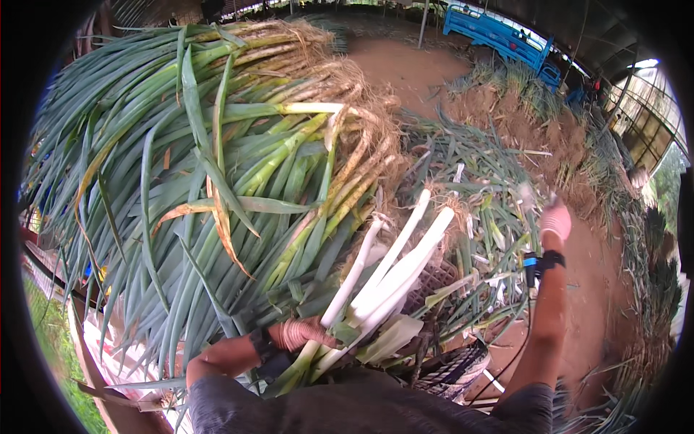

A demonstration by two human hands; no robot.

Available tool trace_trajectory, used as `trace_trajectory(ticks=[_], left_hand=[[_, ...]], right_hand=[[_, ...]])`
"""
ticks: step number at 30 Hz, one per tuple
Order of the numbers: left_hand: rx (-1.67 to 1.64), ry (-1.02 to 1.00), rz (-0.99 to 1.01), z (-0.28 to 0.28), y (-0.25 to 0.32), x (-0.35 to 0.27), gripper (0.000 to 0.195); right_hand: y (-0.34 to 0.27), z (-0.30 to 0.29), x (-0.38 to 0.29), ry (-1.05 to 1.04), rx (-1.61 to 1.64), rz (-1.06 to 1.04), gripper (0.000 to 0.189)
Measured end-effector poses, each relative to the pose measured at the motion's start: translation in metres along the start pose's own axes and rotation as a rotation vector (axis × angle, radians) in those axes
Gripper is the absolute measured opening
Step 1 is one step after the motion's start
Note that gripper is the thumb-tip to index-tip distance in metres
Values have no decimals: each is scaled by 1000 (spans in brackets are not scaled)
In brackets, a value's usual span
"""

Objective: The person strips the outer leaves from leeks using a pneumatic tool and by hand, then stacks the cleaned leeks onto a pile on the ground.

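Observation:
My left hand, in a ribbed work glove, grips a few peeled Welsh onions by their green lower leaves. Their white shanks slant up and right, with the hairy roots at the far end. A loose pale outer leaf hangs beside the grip. My right hand, also gloved, is stretched far out to the right, above the floor beside a heap of leaf scraps. It is blurred, with a whitish smear by its fingertips, and I cannot tell whether it holds anything.
A large pile of unpeeled Welsh onions fills the left, roots pointing right. More bundles line the dirt floor at right. A blue metal cart bed stands at the back. A cable runs from my right wrist.

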State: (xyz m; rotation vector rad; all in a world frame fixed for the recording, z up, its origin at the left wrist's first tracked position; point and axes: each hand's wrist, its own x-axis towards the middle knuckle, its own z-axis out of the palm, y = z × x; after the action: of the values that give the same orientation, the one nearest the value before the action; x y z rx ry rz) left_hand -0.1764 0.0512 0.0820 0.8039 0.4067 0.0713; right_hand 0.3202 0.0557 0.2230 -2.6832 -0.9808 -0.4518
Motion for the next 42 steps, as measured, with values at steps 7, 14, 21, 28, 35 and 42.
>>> trace_trajectory(ticks=[7,14,21,28,35,42], left_hand=[[-130,-70,-94,-4,1,12,68],[412,153,70,-4,-14,14,27],[460,126,23,23,-12,21,28],[943,205,-188,63,-16,32,30],[1113,242,-142,70,-18,28,30],[1124,154,-240,65,-22,29,41]], right_hand=[[-13,67,-93,-911,1202,-386,75],[-30,95,-95,185,-42,-799,36],[-4,24,0,-10,736,-223,82],[-124,-22,-108,-581,94,-1114,73],[-107,-7,-101,-763,-79,-1305,40],[-83,3,-97,-1101,496,-913,24]])
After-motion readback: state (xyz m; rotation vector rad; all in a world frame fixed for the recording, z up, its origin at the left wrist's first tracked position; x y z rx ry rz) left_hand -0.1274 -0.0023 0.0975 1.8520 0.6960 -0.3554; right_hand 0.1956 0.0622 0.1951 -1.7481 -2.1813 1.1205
